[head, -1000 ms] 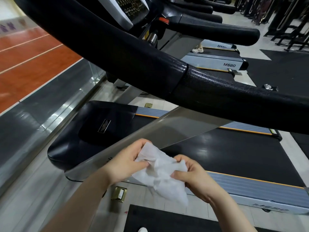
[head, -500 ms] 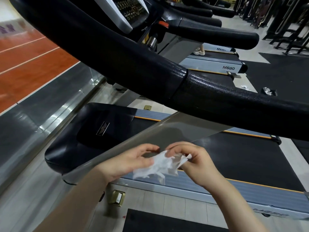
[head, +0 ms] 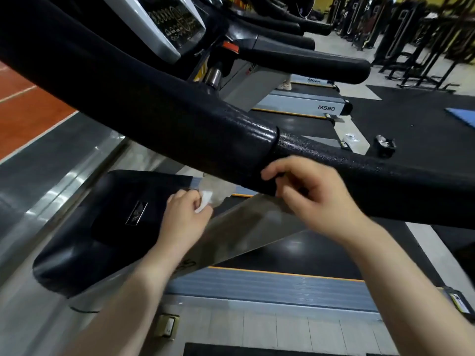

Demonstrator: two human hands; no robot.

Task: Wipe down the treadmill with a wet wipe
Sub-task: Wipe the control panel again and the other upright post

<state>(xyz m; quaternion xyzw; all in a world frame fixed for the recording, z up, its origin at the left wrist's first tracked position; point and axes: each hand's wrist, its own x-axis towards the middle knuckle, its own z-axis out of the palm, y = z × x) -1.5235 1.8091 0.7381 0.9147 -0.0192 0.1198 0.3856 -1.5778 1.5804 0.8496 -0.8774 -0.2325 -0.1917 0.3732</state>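
We hold the crumpled white wet wipe (head: 205,204) bunched in our left hand (head: 183,219), fingers curled round it, just above the silver slanted upright (head: 246,235). Our right hand (head: 312,199) hovers loosely curled and empty beneath the thick black textured handrail (head: 180,119). So small a wad could slip or wipe poorly. Half a second earlier both hands pinched the wipe together; now the right has let go.

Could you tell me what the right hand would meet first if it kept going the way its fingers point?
Most likely the treadmill's black padded handrail: the right hand's fingers curl up-left just under its seam, though motion blur hides whether they touch it.
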